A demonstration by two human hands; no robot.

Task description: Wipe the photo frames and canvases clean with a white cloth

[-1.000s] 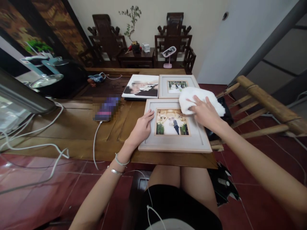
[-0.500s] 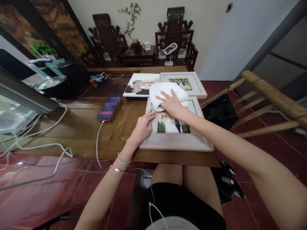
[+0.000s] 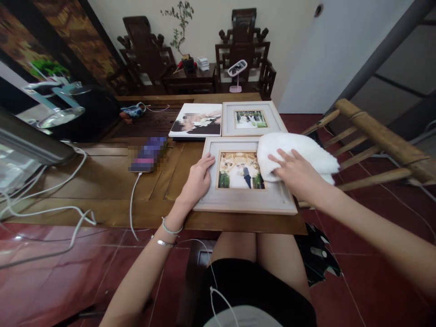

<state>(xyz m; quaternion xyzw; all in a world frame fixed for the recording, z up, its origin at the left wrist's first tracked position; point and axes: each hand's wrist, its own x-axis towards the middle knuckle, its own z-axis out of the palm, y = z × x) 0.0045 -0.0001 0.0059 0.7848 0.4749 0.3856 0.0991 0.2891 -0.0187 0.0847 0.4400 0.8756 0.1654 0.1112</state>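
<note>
A light wooden picture frame (image 3: 245,202) with a couple's photo in its middle lies flat at the table's front edge. My left hand (image 3: 200,176) grips its left side, fingers over the rim. On the frame's right side is a folded white towel (image 3: 306,150), which hangs past the edge. My right hand (image 3: 293,169) holds the towel from above, fingers spread over the cloth and pressing it down. Behind lie a second picture frame (image 3: 279,123) and, to its left, a white photo panel (image 3: 184,111) on something dark.
On the wooden table (image 3: 163,215), a phone (image 3: 147,155) is plugged into a white cable (image 3: 131,204). Further left are a kettle (image 3: 59,113) and tangled cords. A bamboo chair (image 3: 381,136) stands at the right, and a pink mirror (image 3: 237,70) behind the table.
My right hand has swept the towel right and slightly toward me, from the frame's upper left to its right edge, uncovering the photo. My left hand stays on the frame's left side.
</note>
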